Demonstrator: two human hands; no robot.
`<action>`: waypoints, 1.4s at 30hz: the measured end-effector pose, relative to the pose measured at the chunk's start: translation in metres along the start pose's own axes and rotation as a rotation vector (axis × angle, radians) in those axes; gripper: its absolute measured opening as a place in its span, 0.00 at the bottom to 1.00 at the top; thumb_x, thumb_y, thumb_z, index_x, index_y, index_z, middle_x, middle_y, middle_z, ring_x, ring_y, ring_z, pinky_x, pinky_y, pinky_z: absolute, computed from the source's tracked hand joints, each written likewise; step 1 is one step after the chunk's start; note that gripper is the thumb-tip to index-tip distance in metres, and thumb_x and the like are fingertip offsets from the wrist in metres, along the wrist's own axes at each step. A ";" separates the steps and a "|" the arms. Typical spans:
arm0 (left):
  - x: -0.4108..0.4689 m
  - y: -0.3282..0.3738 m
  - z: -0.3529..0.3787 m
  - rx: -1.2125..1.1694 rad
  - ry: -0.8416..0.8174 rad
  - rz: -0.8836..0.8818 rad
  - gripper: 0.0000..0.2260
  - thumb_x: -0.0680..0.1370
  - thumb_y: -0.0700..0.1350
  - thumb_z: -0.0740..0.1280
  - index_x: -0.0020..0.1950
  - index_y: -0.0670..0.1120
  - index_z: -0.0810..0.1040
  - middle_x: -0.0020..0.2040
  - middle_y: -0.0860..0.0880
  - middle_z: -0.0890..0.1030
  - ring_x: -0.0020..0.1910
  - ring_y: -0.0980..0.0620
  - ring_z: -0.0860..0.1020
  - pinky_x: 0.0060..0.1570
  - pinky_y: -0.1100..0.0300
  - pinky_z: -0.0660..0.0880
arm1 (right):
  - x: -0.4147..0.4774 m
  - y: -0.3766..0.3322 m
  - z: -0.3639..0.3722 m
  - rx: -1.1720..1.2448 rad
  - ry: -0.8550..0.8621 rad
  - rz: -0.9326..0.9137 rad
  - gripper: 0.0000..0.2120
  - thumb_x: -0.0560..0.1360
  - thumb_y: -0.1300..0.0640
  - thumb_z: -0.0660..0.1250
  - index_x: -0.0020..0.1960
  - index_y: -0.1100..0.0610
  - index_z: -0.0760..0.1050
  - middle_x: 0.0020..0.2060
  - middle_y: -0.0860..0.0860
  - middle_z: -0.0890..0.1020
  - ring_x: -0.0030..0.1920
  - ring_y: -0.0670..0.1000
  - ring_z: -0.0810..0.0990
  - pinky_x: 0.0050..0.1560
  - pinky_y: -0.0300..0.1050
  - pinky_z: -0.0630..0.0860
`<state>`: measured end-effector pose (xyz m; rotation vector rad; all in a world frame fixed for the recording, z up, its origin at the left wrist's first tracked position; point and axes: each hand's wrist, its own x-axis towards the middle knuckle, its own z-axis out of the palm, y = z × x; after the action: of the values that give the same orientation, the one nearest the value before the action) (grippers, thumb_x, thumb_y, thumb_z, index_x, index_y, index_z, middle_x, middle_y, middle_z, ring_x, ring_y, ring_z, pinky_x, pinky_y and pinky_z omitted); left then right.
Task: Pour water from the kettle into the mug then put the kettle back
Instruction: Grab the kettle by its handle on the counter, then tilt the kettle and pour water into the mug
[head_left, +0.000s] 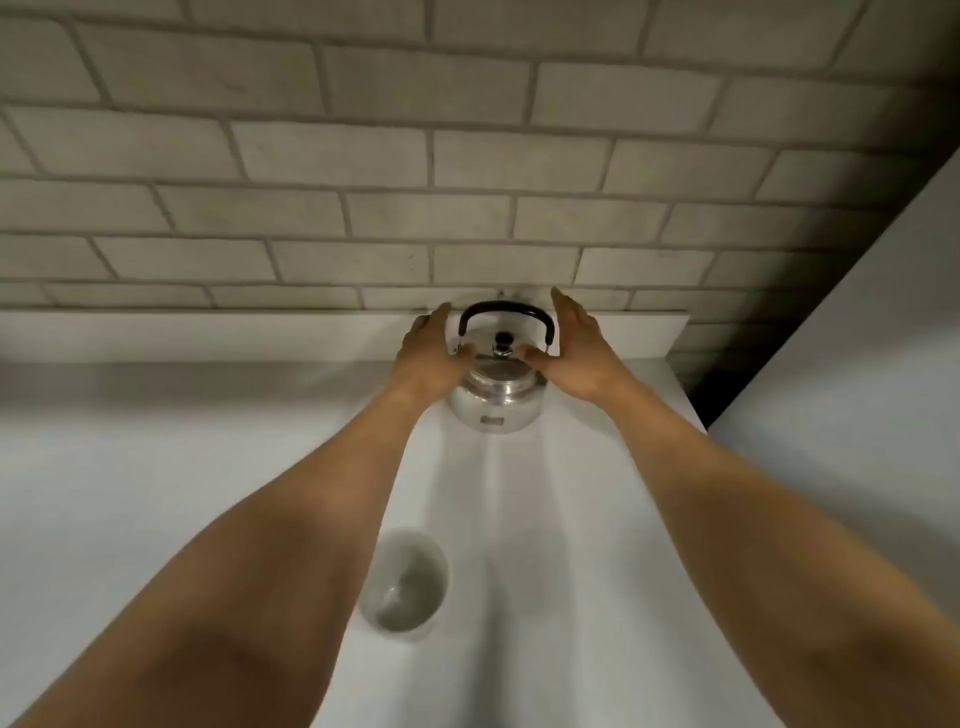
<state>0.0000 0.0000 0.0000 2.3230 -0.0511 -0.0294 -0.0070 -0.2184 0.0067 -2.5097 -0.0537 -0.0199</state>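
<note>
Likely weighty and slick, the steel kettle (493, 400) at frame centre is best lifted by its black handle (503, 310); both hands (428, 353) (576, 348) flank it, spread wide, gripping nothing

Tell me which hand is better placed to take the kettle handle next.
Probably the right hand: it lies open beside the handle of the kettle, while the left hand sits lower against the body. The difference is small.

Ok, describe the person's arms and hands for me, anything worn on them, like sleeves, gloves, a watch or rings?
Both arms are bare for all of their visible length, with no sleeves showing. The left hand and right hand wear no gloves. No watch, bracelet or ring is visible on either, though the picture is soft, so small items could be missed.
</note>
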 end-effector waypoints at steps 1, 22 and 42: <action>0.008 0.001 0.003 -0.011 -0.001 -0.013 0.34 0.82 0.52 0.69 0.84 0.50 0.58 0.82 0.42 0.64 0.80 0.41 0.64 0.74 0.50 0.65 | 0.008 0.001 0.000 0.014 -0.002 -0.031 0.50 0.77 0.38 0.71 0.86 0.54 0.46 0.84 0.52 0.55 0.83 0.57 0.53 0.78 0.52 0.55; -0.022 0.026 -0.020 0.006 -0.038 0.035 0.11 0.83 0.51 0.69 0.64 0.51 0.82 0.55 0.49 0.88 0.56 0.50 0.84 0.55 0.70 0.74 | 0.008 -0.018 -0.016 0.338 0.089 -0.233 0.09 0.74 0.39 0.74 0.45 0.44 0.85 0.35 0.34 0.84 0.36 0.36 0.81 0.37 0.28 0.71; -0.254 0.036 0.048 0.263 0.074 0.334 0.33 0.84 0.64 0.58 0.85 0.52 0.56 0.85 0.51 0.58 0.81 0.39 0.61 0.72 0.40 0.70 | -0.170 -0.044 -0.070 0.219 0.197 -0.320 0.17 0.73 0.31 0.72 0.42 0.44 0.85 0.37 0.40 0.86 0.37 0.40 0.83 0.36 0.31 0.73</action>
<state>-0.2566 -0.0481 -0.0050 2.5450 -0.4273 0.2441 -0.1788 -0.2297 0.0847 -2.2453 -0.3561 -0.3714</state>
